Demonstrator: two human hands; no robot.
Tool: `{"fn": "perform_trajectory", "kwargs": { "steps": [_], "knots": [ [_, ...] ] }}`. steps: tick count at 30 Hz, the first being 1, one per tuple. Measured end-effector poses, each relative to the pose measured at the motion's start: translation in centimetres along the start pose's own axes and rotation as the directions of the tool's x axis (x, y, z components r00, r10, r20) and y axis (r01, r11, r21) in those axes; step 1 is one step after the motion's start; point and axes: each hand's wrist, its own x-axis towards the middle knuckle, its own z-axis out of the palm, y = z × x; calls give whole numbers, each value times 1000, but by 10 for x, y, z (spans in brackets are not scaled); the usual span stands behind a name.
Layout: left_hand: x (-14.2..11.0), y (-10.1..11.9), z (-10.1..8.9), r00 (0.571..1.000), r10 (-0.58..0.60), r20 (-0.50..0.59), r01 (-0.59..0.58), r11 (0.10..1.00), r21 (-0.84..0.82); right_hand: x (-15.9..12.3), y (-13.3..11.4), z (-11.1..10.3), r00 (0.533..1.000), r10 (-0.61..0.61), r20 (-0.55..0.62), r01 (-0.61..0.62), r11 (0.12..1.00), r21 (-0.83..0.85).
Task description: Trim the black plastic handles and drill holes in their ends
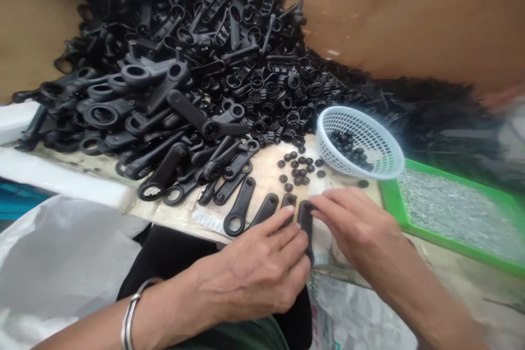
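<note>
My left hand (262, 268) grips a black plastic handle (305, 224) that stands on end at the near edge of the bench, fingers wrapped round its lower part. My right hand (356, 224) meets the top of that handle, fingertips pinched at its ringed end; what they pinch is too small to make out. Two more black handles (240, 206) lie flat just left of it. A scatter of small black caps (298, 167) sits right behind my hands.
A big heap of black plastic handles and ribbed rings (184, 65) fills the bench behind. A white mesh basket (361, 142) holds more small black caps. A green tray (451, 208) of tiny metal pieces lies at the right. A white plastic bag (61, 262) hangs at the lower left.
</note>
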Motion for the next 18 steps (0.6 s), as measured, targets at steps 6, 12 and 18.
{"fn": "perform_trajectory", "kwargs": {
  "steps": [6, 12, 18],
  "knots": [
    [-1, 0, 3, 999, 45, -15, -44, 999, 25, 10, -11, -11, 986, 30, 163, -17, 996, -83],
    [4, 1, 4, 998, 67, 23, -68, 995, 70, 14, -13, -13, 982, 31, 184, 1, 985, -172],
    [7, 3, 0, 998, 56, 42, -60, 993, 105, 12, -6, -9, 989, -10, 148, 28, 992, -124]
  ]
}}
